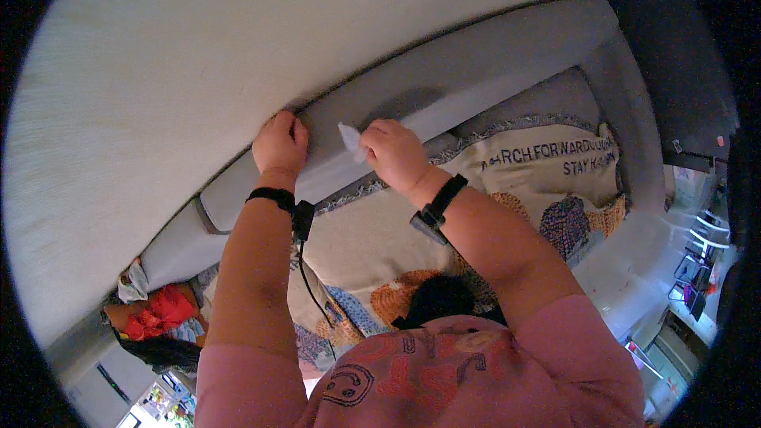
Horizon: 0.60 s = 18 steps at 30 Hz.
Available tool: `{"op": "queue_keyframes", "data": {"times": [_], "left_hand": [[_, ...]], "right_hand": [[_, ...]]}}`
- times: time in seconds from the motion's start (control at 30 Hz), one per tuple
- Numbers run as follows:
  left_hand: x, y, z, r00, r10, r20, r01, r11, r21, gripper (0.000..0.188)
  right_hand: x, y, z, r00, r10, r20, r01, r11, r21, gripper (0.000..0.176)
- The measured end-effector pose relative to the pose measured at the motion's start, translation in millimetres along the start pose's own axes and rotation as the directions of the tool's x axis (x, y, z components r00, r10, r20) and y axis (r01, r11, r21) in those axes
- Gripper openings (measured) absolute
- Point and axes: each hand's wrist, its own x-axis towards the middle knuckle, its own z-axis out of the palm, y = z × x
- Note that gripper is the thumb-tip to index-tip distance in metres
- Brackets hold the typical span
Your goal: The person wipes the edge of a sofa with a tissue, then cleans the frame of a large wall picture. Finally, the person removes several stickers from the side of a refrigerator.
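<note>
My left hand [280, 145] is curled over the top edge of a grey sofa backrest [475, 53], where it meets the pale wall [178, 71]. Its fingertips are hidden in the narrow gap behind. A crumpled white tissue or wipe [352, 141] is pinched in my right hand [393, 151], held just in front of the backrest. That hand casts a shadow on the grey upholstery. Each wrist wears a black strap with a small device, and a black cable [312, 291] trails from the left one. Below my arms, a fringed cream throw [380, 232] with colourful patterns and lettering covers the seat.
A person in red clothing [160, 312] is at the sofa's left end, near a white plastic bag [133, 283]. The sofa arm [636, 113] rises at right beside a dark panel [672, 65]. Glossy floor [624, 273] and a folding rack [692, 273] lie beyond.
</note>
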Motion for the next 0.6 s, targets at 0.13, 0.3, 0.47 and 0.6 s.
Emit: {"op": "queue_keyframes", "data": {"times": [0.13, 0.3, 0.47, 0.6], "left_hand": [[-1, 3, -2, 0.994, -0.081, 0.078, 0.079, 0.996, 0.035, 0.02], [-2, 5, -2, 0.999, -0.003, -0.035, 0.003, 1.0, 0.022, 0.022], [3, 15, 2, 0.976, -0.166, 0.143, 0.134, 0.969, 0.207, 0.023], [-27, 47, 4, 0.966, -0.228, 0.125, 0.172, 0.922, 0.348, 0.034]], "right_hand": [[-27, -1, -59, 0.889, 0.421, 0.181, -0.421, 0.594, 0.686, 0.02], [-99, -4, -162, 0.855, 0.427, 0.295, -0.272, -0.115, 0.955, 0.021], [-174, -35, -242, 0.885, 0.429, 0.179, -0.101, -0.198, 0.975, 0.019], [-234, -61, -304, 0.898, 0.436, 0.054, -0.042, -0.037, 0.998, 0.019]]}}
